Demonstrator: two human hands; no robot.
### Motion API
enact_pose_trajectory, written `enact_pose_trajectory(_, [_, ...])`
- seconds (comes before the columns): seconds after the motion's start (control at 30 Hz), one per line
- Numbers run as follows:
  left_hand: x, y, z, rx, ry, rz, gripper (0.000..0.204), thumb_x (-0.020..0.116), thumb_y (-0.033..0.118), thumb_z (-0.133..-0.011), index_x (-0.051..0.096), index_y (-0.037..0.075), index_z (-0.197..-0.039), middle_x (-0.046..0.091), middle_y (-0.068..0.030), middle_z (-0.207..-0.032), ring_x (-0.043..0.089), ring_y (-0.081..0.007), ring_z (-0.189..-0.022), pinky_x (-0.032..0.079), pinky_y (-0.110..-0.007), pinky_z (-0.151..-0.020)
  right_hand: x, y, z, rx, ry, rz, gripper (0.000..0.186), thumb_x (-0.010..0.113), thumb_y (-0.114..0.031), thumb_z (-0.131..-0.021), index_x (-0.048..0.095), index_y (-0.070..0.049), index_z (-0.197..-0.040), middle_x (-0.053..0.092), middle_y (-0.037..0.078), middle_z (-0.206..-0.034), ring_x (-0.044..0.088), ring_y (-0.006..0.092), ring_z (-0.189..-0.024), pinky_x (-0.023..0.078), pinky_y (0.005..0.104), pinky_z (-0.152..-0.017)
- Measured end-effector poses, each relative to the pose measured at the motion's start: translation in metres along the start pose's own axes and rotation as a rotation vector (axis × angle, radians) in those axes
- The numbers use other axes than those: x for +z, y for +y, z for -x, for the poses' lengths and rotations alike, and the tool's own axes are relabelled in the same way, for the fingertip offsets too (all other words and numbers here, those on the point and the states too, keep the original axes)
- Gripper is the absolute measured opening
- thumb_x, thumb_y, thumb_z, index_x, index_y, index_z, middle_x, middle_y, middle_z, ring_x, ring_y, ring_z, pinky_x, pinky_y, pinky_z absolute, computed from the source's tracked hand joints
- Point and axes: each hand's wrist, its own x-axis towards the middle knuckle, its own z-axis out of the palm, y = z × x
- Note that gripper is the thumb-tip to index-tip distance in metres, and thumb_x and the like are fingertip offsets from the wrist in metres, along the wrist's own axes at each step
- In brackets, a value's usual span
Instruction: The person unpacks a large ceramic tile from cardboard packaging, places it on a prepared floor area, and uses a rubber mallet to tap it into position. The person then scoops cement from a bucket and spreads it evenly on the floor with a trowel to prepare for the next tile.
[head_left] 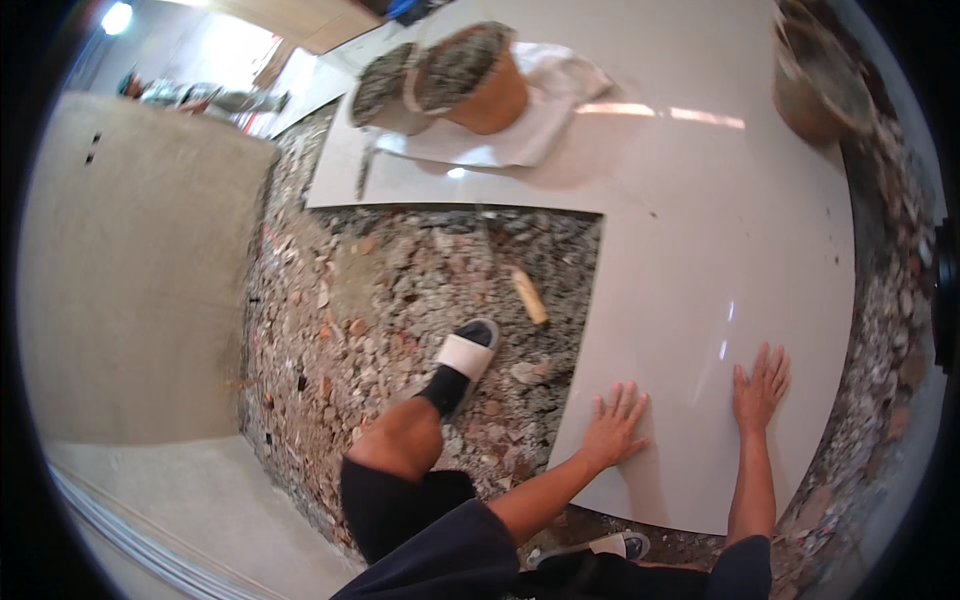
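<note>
Both of my hands lie flat on a glossy, pale floor tile (690,420). My left hand (612,430) rests near the tile's left edge, fingers spread and nothing in it. Farther right, my right hand (761,388) presses its palm down on the same surface, fingers stretched forward. Left of the tile is a bed of broken rubble and grey mortar (400,270). A short yellowish wooden block (529,296) lies on that rubble close to the tile edge.
Two buckets of grey mortar (470,85) stand on a white sack (540,140) over laid tiles. Another bucket (815,85) sits at the far right. My sandaled foot (468,358) is on the rubble. A bare plastered wall (150,270) rises at left; loose rubble (870,400) runs along the right.
</note>
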Motion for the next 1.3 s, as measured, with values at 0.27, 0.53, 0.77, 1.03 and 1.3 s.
enact_pose_trajectory(0.27, [-0.226,-0.006,0.067,-0.086,-0.005,0.551,0.06,0.052,0.051,-0.091,0.05,0.008,-0.134,0.054,-0.0181,-0.133,0.053,-0.0353,-0.12,0.039,-0.045,-0.103,-0.145,-0.083,0.029,0.095,-0.603,-0.438,0.046,0.052,-0.039,-0.092,0.066,0.0,-0.112,0.065,0.024,-0.109,0.061,0.0391,-0.104,0.047,0.0438,-0.093])
enact_pose_trajectory(0.53, [-0.422,-0.198,0.334,-0.665,0.509,0.557,0.042,0.049,0.037,-0.093,0.066,0.001,-0.108,0.067,-0.0183,-0.106,0.063,-0.0348,-0.1,0.048,-0.04,-0.088,-0.327,-0.069,0.224,0.24,-0.636,-0.649,0.048,0.051,-0.043,-0.091,0.067,0.002,-0.094,0.066,0.026,-0.098,0.061,0.0425,-0.098,0.047,0.045,-0.085])
enact_pose_trajectory(0.77, [-0.466,-0.388,0.278,-0.638,0.302,0.616,0.041,0.054,0.038,-0.092,0.068,0.001,-0.103,0.067,-0.0233,-0.099,0.064,-0.0389,-0.098,0.048,-0.042,-0.085,-0.504,-0.036,0.491,0.341,-1.179,0.245,0.035,0.045,-0.032,-0.093,0.062,-0.011,-0.115,0.065,0.019,-0.086,0.062,0.0382,-0.076,0.048,0.0533,-0.068])
enact_pose_trajectory(1.03, [-0.525,-0.467,0.266,-0.587,0.069,0.618,0.048,0.055,0.042,-0.091,0.064,-0.001,-0.109,0.065,-0.0259,-0.103,0.061,-0.0415,-0.102,0.047,-0.043,-0.088,-0.509,-0.373,0.365,0.558,-0.872,-0.316,0.035,0.046,-0.027,-0.094,0.058,0.002,-0.11,0.065,0.024,-0.088,0.062,0.0422,-0.087,0.046,0.0511,-0.077])
enact_pose_trajectory(1.3, [-0.57,-0.54,0.299,-0.76,-0.032,0.371,0.047,0.052,0.04,-0.09,0.065,-0.002,-0.107,0.064,-0.0274,-0.106,0.059,-0.0425,-0.106,0.046,-0.045,-0.091,-0.49,-0.53,0.112,0.799,-0.607,-1.088,0.039,0.049,-0.026,-0.099,0.059,0.006,-0.119,0.068,0.017,-0.106,0.066,0.0218,-0.094,0.049,0.0322,-0.085])
